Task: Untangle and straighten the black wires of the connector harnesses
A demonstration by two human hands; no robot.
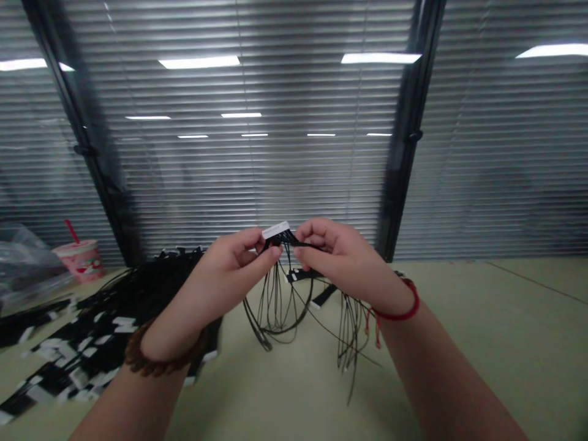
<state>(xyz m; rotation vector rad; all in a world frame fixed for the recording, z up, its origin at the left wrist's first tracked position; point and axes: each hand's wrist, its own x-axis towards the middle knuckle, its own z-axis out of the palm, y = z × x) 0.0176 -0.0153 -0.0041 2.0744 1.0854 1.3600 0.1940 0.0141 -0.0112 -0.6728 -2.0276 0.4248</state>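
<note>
Between my two hands a wire harness is held up over the table, with a white connector [275,231] at its top and thin black wires [277,300] hanging in loops below. My left hand [229,263] pinches the wires near the connector's left end, thumb toward me. My right hand [337,251] is closed on the wires just right of the connector, and a bunch of loose wire ends [349,334] hangs beneath it. A brown bead bracelet is on my left wrist and a red cord on my right. Fingertips partly hide the wires.
A large pile of black harnesses [142,300] with white connectors covers the table's left side. Behind it stand a pink cup [80,260] with a red straw and a clear plastic bag [30,263]. Short black pieces [324,296] lie behind the hanging wires. Window blinds [285,177] rise beyond the table.
</note>
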